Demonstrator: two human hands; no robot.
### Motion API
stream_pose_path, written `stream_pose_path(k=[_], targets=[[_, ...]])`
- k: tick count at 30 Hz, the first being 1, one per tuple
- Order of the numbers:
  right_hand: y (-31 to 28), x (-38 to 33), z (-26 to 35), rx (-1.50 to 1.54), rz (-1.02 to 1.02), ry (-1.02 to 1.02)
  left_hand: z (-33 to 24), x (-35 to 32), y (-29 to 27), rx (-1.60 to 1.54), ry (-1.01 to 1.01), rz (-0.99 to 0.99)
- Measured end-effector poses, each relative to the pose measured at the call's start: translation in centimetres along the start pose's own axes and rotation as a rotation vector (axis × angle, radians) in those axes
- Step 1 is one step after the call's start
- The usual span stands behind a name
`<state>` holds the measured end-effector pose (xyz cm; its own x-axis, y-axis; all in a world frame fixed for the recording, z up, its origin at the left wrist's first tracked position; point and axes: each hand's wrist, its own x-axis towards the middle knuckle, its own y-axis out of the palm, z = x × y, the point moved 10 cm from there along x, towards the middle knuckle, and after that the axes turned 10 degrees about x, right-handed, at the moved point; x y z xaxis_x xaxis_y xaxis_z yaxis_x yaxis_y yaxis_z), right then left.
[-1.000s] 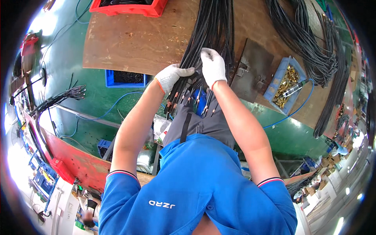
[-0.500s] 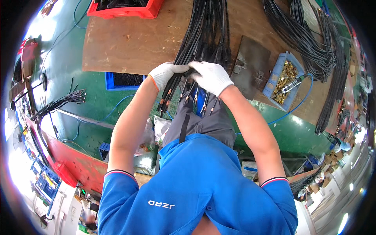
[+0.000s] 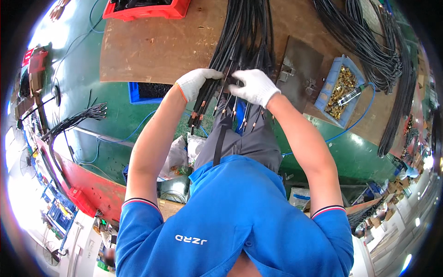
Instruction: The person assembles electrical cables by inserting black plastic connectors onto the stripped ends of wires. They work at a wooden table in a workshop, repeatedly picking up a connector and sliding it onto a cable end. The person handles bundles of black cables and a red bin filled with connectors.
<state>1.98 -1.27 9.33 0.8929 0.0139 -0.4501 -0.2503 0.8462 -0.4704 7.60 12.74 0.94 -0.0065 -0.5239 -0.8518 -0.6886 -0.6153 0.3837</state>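
Observation:
A thick bundle of black cables (image 3: 242, 32) runs over the table's near edge toward my lap, several of their ends showing bare copper tips. My left hand (image 3: 198, 83), in a white glove, is closed round the cables at the bundle's left side; copper-tipped ends (image 3: 197, 115) hang below it. Just right of it, my right hand (image 3: 254, 87), gloved too, is over the bundle with thumb and fingers apart. Between the two hands a cable or fingertip is blurred. More cable ends dangle under the right hand, above my grey trousers.
On the brown table (image 3: 157, 51) stand a red bin (image 3: 147, 11) and a blue tray (image 3: 341, 92) of brass-coloured parts, with a hose-fed tool (image 3: 351, 96) on it. A dark metal plate (image 3: 300, 64) lies beside the bundle. More black cables (image 3: 364, 51) lie far right; a blue bin (image 3: 138, 94) sits below.
My right hand has moved slightly right, away from the left, and its fingers have spread. The left hand stays on the cables. The whole view has shifted a little.

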Motion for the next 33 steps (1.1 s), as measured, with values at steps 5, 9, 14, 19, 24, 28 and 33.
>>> stream_pose_path(k=[5,9,14,19,24,28,33], targets=[[5.9,-6.8,-1.3,0.558,0.243,0.399,-0.8,-1.0,0.9,0.085,0.016,-0.027],[12.4,-10.5,-2.4,0.723,0.332,0.346,-0.6,-0.6,1.4,0.123,0.022,-0.024],[12.9,-12.1,-0.5,0.594,0.425,0.397,0.7,0.9,1.0,0.074,0.062,-0.059],[13.0,-12.1,-0.2,0.615,0.361,0.339,0.1,0.1,1.8,0.101,0.076,-0.071],[11.2,-11.8,2.4,0.496,0.419,0.360,0.1,0.3,2.0,0.068,0.144,-0.110],[13.2,-11.9,0.9,0.961,0.335,0.450,0.1,0.0,2.0,0.068,0.136,-0.129],[13.1,-10.4,-1.7,1.016,0.199,0.610,-0.4,-0.8,3.1,0.060,0.130,-0.104]])
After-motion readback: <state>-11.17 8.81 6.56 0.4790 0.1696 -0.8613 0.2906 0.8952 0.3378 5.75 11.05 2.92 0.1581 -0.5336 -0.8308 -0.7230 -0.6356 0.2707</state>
